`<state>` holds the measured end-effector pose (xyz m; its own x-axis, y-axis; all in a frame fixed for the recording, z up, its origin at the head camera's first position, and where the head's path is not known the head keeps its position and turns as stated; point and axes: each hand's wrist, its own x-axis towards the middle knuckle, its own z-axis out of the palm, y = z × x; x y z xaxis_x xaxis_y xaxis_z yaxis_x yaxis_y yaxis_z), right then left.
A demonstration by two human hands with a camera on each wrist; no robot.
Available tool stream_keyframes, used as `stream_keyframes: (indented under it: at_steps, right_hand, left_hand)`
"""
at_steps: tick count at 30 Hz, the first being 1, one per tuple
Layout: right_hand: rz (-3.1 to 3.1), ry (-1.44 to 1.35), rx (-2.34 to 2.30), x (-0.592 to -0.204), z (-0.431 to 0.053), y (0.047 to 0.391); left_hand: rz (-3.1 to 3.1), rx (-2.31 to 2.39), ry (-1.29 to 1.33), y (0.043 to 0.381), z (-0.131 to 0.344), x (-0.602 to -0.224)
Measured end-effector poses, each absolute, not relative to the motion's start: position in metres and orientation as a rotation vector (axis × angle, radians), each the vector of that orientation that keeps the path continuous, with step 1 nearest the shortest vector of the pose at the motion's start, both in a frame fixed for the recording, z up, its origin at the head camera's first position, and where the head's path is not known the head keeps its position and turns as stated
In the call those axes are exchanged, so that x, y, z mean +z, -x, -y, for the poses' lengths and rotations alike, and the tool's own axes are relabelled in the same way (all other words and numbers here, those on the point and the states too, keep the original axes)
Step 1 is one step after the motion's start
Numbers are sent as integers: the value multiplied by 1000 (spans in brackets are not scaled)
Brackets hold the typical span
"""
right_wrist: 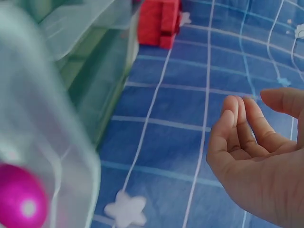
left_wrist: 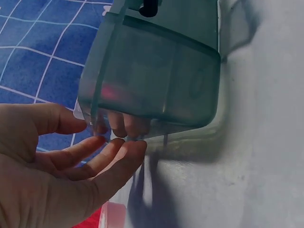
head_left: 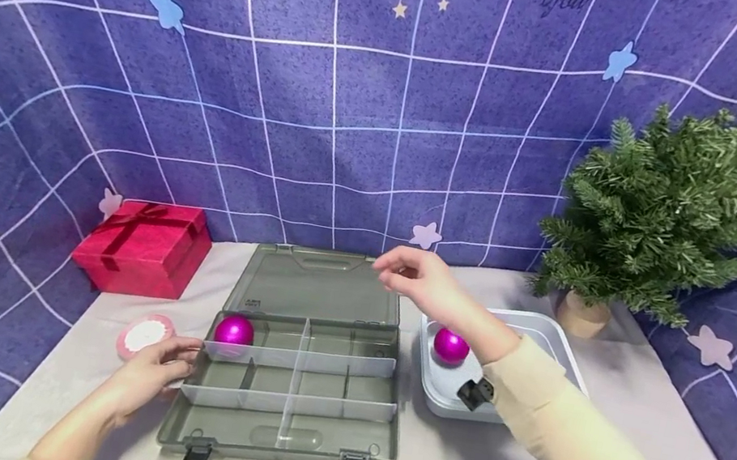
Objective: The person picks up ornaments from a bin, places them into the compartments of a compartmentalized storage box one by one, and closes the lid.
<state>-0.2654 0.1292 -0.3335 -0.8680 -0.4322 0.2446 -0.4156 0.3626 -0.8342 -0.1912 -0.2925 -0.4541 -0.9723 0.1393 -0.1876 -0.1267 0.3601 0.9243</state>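
Observation:
A grey-green see-through compartment box point(head_left: 261, 418) lies with its lid point(head_left: 317, 287) folded back. In its back left compartment sits a shiny magenta ball point(head_left: 235, 331). My left hand point(head_left: 144, 376) is at the box's left side, its fingertips against the outer wall point(left_wrist: 156, 80) and its thumb near the rim. My right hand point(head_left: 422, 279) hovers over the lid's right edge, fingers loosely bent and nothing in them, as the right wrist view also shows. Under that forearm, a white tray point(head_left: 430, 401) holds another magenta ball point(head_left: 451, 346), partly covered by the arm.
A red gift box point(head_left: 145, 248) with a dark ribbon stands at the back left. Just in front of it lies a pink and white round object point(head_left: 145, 337). A small artificial fir tree point(head_left: 668, 209) rises behind the tray, and a blue checked cloth point(head_left: 276, 82) hangs behind everything.

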Motion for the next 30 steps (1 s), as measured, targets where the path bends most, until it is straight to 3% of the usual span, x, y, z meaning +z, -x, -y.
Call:
stream_keyframes:
  at_steps: [14, 30]
  right_hand:
    - [-2229, 232, -1630, -363, -216, 258]
    - [-2489, 55, -1283, -395, -222, 255]
  left_hand:
    - [-2423, 1681, -21, 201, 290, -460]
    - [-2400, 1695, -30, 202, 292, -463]
